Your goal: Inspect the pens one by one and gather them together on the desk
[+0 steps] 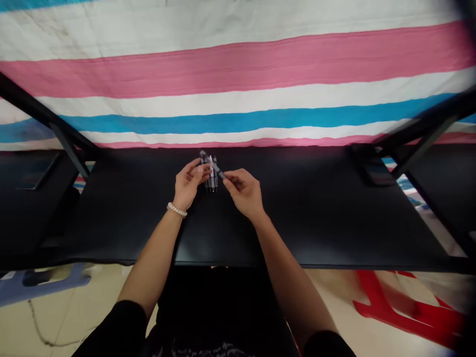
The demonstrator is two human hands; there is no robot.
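Note:
A small bundle of dark pens in a clear wrapper (210, 174) stands on the black table (316, 213) just beyond my hands. My left hand (190, 184), with a beaded bracelet at the wrist, curls its fingers round the left side of the bundle. My right hand (243, 192) pinches the end of one thin dark pen (220, 173) that slants up toward the bundle's top. Both hands are closed. The pens are small and somewhat blurred.
A striped pink, white and blue cloth (238, 74) hangs behind the table. Black frame struts (55, 126) rise at both table ends. A red plastic stool (401, 307) lies on the floor at right, a pale blue one (44, 282) at left.

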